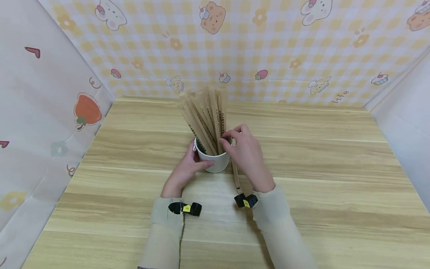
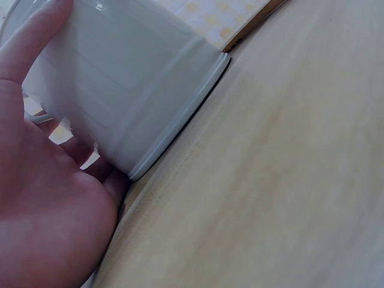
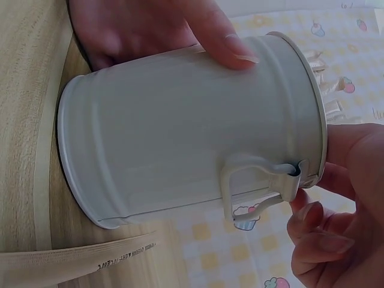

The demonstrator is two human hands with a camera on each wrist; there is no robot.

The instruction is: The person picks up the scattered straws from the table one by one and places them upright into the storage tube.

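Note:
A white metal bucket (image 1: 217,164) with small side handles stands on the table, holding several long brown paper-wrapped sticks (image 1: 203,119) with dark print. My left hand (image 1: 184,168) grips the bucket from its left side, the thumb (image 2: 36,36) across its front wall and the other fingers behind it. At the right of the rim, my right hand (image 1: 246,155) pinches a paper-wrapped stick between thumb and index finger. In the right wrist view its fingertips are partly hidden behind the rim; the other fingers curl loosely outside, near the handle (image 3: 258,180).
Another paper-wrapped stick (image 1: 236,177) lies on the wooden table (image 1: 322,168) just right of the bucket, partly beneath my right wrist. A checked cloth wall (image 1: 282,48) rises behind the table's back edge. White cloth walls (image 1: 37,112) border both sides.

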